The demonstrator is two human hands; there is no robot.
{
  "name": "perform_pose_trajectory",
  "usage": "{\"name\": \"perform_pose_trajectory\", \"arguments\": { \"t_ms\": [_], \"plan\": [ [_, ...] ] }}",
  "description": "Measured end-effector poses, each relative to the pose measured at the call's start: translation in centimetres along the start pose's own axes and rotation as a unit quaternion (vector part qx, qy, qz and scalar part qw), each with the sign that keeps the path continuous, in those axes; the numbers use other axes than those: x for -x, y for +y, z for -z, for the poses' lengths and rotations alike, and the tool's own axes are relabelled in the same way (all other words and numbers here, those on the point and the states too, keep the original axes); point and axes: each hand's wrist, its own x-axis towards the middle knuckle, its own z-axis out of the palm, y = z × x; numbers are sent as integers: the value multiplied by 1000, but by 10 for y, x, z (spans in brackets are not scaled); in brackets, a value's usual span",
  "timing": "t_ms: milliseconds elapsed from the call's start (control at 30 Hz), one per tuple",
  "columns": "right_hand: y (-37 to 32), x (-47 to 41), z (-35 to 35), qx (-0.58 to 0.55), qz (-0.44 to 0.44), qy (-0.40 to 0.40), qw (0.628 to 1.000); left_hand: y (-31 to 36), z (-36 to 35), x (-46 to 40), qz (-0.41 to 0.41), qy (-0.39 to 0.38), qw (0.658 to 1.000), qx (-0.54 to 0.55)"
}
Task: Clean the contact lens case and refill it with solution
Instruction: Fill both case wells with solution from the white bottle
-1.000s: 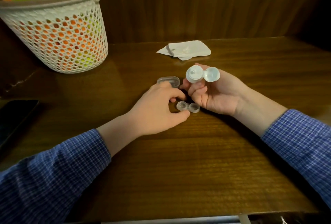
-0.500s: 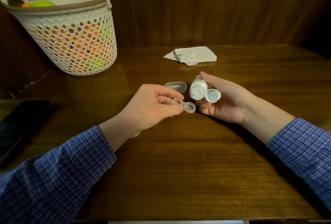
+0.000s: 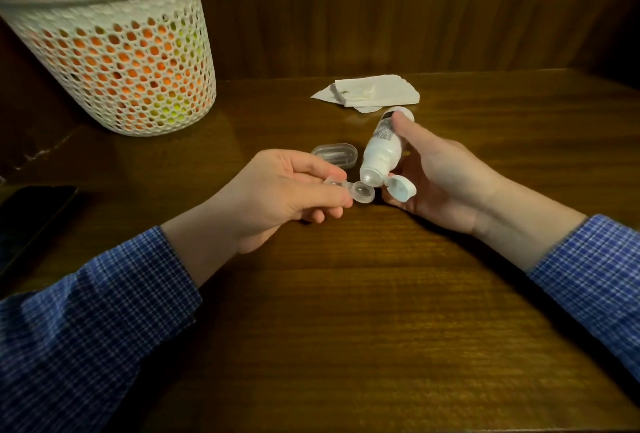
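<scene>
My left hand point(image 3: 284, 190) pinches one end of the clear two-well contact lens case point(image 3: 360, 192) and holds it just above the wooden table point(image 3: 346, 311). The free well points right, open side up. My right hand point(image 3: 440, 183) grips a small white solution bottle point(image 3: 379, 152), tipped nozzle-down. Its nozzle sits right above the free well. The bottle's flip cap point(image 3: 401, 188) hangs open to the right. A clear oval lid point(image 3: 335, 154) lies on the table just behind the case.
A stack of white tissues point(image 3: 370, 93) lies at the back of the table. A white mesh basket point(image 3: 114, 54) with orange and green things inside stands at the back left. A dark phone point(image 3: 27, 214) lies at the left edge.
My left hand has lifted the lens case off the table. My right hand has tipped the bottle from cap-up to nozzle-down over the case.
</scene>
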Motion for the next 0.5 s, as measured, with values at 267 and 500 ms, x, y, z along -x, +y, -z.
{"name": "perform_pose_trajectory", "arguments": {
  "t_ms": [267,500],
  "plan": [
    [2,-3,2,36,23,2,999,-9,1,2,-124,33,966,-227],
    [6,-5,4,91,81,14,992,-10,5,1,-132,21,928,-347]
  ]
}}
